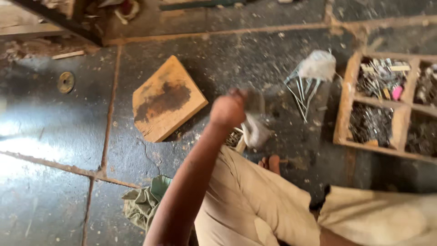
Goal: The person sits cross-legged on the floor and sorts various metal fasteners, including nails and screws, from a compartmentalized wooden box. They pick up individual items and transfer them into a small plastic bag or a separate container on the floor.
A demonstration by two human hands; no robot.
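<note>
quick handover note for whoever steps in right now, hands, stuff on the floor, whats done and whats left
Left hand: raised over the floor, closed on a crumpled pale bag; motion-blurred.
Right hand: out of view.
Loose nails lie under a second pale bag, beside the wooden compartment tray of small hardware. Wooden board lies left of the hand.
Done: tray compartments hold sorted bits.
Left: the nails are not in the tray.

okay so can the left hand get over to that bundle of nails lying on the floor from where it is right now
Probably yes. The left hand is raised above the floor, closed on a pale cloth, and the nail bundle lies just to its right with only bare floor between. But the hand is already occupied.
</note>
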